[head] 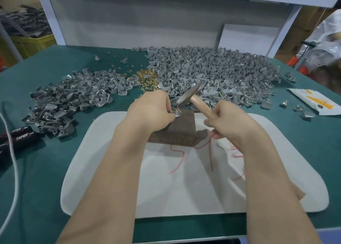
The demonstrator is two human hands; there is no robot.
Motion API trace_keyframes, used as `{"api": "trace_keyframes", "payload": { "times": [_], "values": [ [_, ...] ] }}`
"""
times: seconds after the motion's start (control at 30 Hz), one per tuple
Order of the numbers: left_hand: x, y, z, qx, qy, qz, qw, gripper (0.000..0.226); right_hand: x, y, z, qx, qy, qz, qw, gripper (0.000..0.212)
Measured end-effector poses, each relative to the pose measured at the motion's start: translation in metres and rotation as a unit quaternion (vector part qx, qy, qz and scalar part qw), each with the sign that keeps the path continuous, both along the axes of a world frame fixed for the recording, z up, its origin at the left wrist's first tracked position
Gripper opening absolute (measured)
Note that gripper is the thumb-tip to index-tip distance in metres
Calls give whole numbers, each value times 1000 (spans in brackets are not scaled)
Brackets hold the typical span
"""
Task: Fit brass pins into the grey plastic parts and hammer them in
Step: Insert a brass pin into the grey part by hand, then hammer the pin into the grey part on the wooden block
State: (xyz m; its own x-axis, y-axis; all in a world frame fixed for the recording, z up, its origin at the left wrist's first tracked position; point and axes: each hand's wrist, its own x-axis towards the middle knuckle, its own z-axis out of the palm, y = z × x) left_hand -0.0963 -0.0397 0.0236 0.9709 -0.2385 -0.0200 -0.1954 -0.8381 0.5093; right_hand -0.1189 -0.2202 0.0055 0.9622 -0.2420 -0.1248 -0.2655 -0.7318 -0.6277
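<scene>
Our left grip (151,110) pinches a grey plastic part (177,114) on the brown block (177,133); our right grip (228,120) clasps the hammer (191,95) by its handle. The part seems light, stiff and apt to skid, so we would hold its edges.

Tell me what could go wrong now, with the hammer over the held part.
The left hand pinches the grey part just below the hammer, so an off blow may hit that hand. The part sits near the far edge of the brown block; it might slip off.
</scene>
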Motion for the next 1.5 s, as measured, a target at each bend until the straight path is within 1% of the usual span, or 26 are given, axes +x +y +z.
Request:
{"api": "trace_keyframes", "payload": {
  "times": [0.1,0.17,0.2,0.3,0.4,0.5,0.67,0.8,0.87,0.93,1.0,1.07,1.17,1.2,1.23,1.33,1.37,1.43,1.5],
  "values": [
    [1,0,-1,2,-1,14,1000,22,-4,1,9,1,-114,-7,993,12],
    [3,4,-1,0,-11,45,999,15,-8,3,15,-1,-180,3,984,25],
    [4,6,-2,-2,-16,62,998,10,-10,5,18,-4,-200,14,980,30],
    [7,11,-2,-12,-6,86,996,13,-18,12,26,-34,-234,57,970,36],
    [10,12,-4,-27,-4,85,996,9,-23,19,29,-77,-243,89,963,39],
    [11,13,-6,-29,-8,85,996,11,-25,22,31,-92,-250,99,959,40],
    [14,12,-8,-19,-16,94,995,20,-27,23,31,-127,-236,117,956,40],
    [16,11,-9,-17,-17,99,995,20,-29,22,33,-98,-262,97,955,40],
    [17,12,-10,-16,-18,100,995,21,-29,23,33,-105,-243,111,958,40],
    [18,12,-10,-15,-16,97,995,21,-30,24,31,-123,-192,137,964,39],
    [19,12,-10,-18,-13,99,995,24,-29,25,32,-133,-169,139,967,39],
    [20,12,-10,-19,-11,103,994,27,-30,24,33,-132,-186,126,965,39],
    [22,12,-12,-21,-11,111,994,27,-32,24,37,-109,-253,94,957,41],
    [22,12,-12,-23,-10,113,993,28,-32,25,38,-107,-260,93,955,41],
    [23,13,-12,-24,-11,112,993,27,-32,26,38,-113,-247,102,957,41],
    [22,14,-12,-26,-18,100,994,25,-31,30,35,-141,-161,148,966,42],
    [22,14,-12,-29,-18,101,994,25,-31,30,34,-143,-152,147,967,42],
    [21,15,-12,-28,-15,101,994,28,-32,30,34,-145,-167,136,966,42],
    [22,14,-12,-27,-12,100,995,27,-33,28,35,-128,-218,111,961,42]
  ]
}}
